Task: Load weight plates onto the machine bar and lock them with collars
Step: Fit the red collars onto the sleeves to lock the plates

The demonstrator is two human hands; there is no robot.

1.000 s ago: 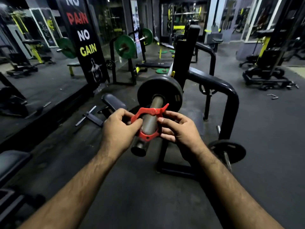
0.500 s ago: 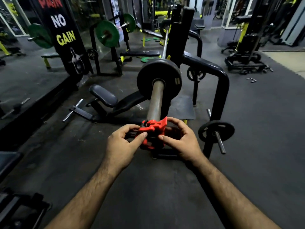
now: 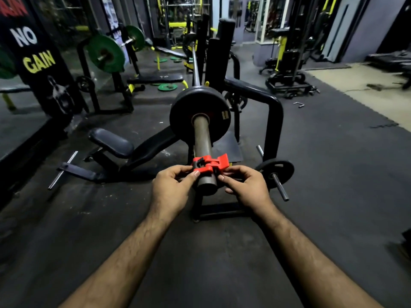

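A red collar (image 3: 209,164) sits around the near end of the grey bar sleeve (image 3: 202,138), its lever sticking up to the right. My left hand (image 3: 172,188) pinches the collar's left side and my right hand (image 3: 245,188) grips its right side. Further up the sleeve a black weight plate (image 3: 180,114) rests against the bar's stop, a clear gap away from the collar. The sleeve's end cap (image 3: 206,186) shows just below the collar, between my hands.
A black machine frame (image 3: 274,121) curves to the right of the bar, with a small black plate (image 3: 282,168) on a storage peg. A padded bench (image 3: 111,142) lies at the left. Green plates (image 3: 105,53) hang on a rack behind.
The collar was pulled back toward the sleeve's near end, away from the black plate, and turned so its lever now stands on top. My view tilted down and stepped back.
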